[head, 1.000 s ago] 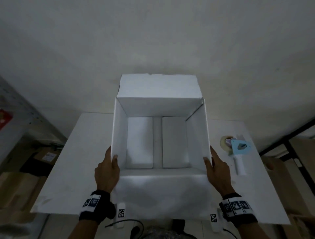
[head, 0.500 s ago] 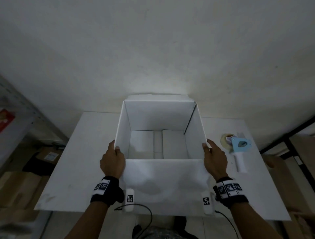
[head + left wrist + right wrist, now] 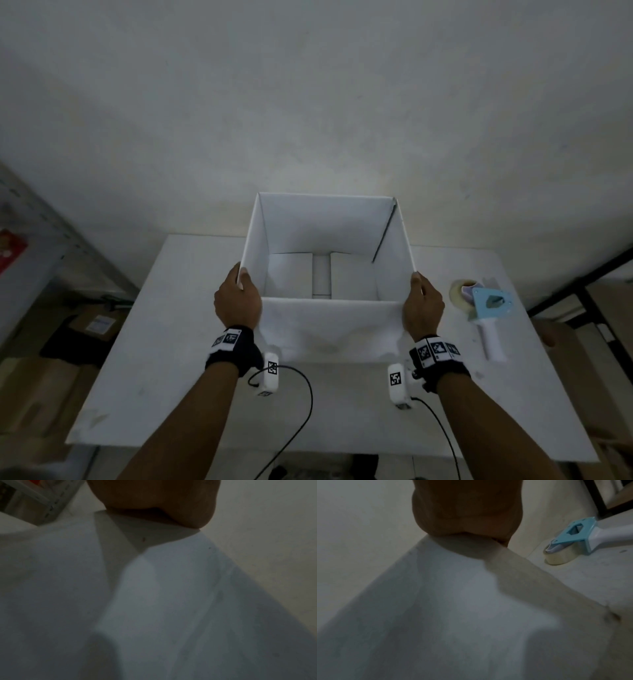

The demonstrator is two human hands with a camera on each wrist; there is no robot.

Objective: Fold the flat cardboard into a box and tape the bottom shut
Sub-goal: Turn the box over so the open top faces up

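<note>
A white cardboard box (image 3: 329, 318) stands upright on the white table (image 3: 164, 342) with its top open. Inside, two bottom flaps meet with a strip of tape between them. My left hand (image 3: 239, 294) grips the near left top corner, thumb over the rim. My right hand (image 3: 423, 301) grips the near right top corner the same way. In the left wrist view the palm (image 3: 154, 500) lies against the box wall (image 3: 171, 601). The right wrist view shows the palm (image 3: 467, 507) against the box wall (image 3: 445, 608). A blue and white tape dispenser (image 3: 486, 308) (image 3: 583, 536) lies to the right.
Grey shelving (image 3: 30, 246) stands at the left, with cardboard boxes (image 3: 92, 325) on the floor below. More boxes (image 3: 599, 359) and a dark frame stand at the right. A plain wall rises behind the table. Cables hang from both wrist cameras.
The box has tipped from leaning toward me to standing upright on the table. Its far top flap has dropped out of sight. Both hands stayed on the near corners and moved away from me.
</note>
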